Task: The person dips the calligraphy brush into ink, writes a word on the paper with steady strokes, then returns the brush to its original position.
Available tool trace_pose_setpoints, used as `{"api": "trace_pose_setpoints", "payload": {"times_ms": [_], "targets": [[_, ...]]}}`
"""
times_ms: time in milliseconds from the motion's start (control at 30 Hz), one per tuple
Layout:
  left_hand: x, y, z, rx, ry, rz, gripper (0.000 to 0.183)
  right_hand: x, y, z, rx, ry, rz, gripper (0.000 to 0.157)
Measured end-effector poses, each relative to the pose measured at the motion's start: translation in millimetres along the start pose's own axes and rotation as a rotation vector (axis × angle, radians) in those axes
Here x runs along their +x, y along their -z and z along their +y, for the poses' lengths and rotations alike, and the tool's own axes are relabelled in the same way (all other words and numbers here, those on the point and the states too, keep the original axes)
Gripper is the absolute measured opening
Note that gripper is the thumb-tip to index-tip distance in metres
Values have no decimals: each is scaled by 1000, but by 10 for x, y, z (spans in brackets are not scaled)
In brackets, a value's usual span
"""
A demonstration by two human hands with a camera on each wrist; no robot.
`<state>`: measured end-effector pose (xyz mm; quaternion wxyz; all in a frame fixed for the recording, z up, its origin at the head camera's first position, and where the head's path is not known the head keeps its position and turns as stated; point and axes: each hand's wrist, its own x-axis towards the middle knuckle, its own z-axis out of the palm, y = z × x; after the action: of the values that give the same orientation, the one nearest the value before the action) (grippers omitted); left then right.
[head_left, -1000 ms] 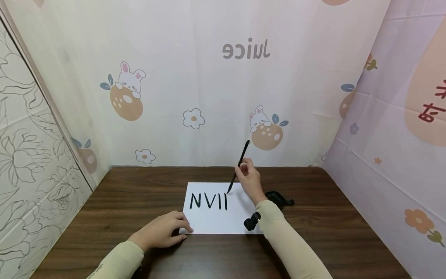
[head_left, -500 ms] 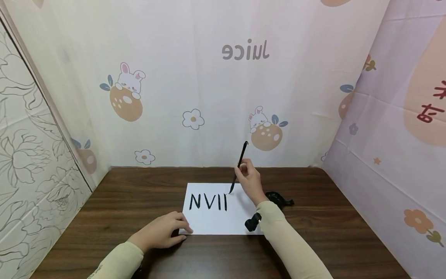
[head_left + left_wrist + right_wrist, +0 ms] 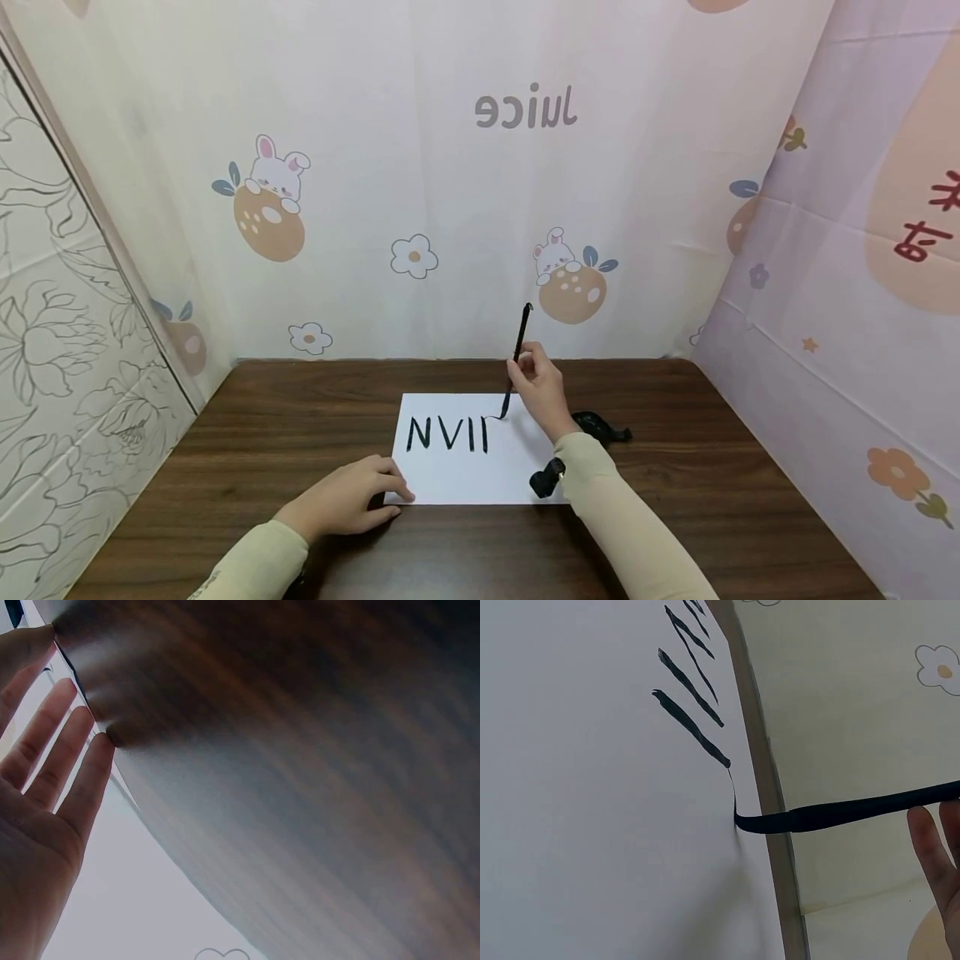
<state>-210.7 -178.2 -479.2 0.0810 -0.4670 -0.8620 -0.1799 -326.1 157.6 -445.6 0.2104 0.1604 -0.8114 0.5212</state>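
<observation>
My right hand [image 3: 540, 390] pinches a black writing brush [image 3: 518, 350] by its shaft, held steeply upright. The bent, inked tip of the brush [image 3: 761, 823] meets the white paper [image 3: 465, 483], trailing a thin curved line from the top of the last stroke. Black strokes reading like "NVII" [image 3: 447, 434] run across the upper half of the sheet. At the paper's lower left corner rests my left hand [image 3: 348, 496], fingers spread and fairly straight, fingertips at the sheet's edge. In the left wrist view the fingers [image 3: 49, 761] reach the tabletop.
A black dish with a spout-like end [image 3: 600, 427] stands right of the paper, partly hidden behind my right wrist. A small black device [image 3: 546, 479] sits at that wrist. The dark wooden table [image 3: 300, 408] ends at a printed curtain [image 3: 420, 167].
The brush tip has slid rightward from the top of the last stroke, drawing a thin line. The brush has become more upright. My left hand stays in place.
</observation>
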Motion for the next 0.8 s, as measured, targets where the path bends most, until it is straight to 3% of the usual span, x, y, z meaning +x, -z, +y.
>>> {"api": "trace_pose_setpoints", "payload": {"times_ms": [500, 800], "targets": [[2, 3, -5, 5, 8, -10, 16, -15, 20, -9, -59, 16, 27, 20], [-1, -3, -3, -2, 10, -9, 16, -25, 28, -8, -66, 23, -2, 21]]}}
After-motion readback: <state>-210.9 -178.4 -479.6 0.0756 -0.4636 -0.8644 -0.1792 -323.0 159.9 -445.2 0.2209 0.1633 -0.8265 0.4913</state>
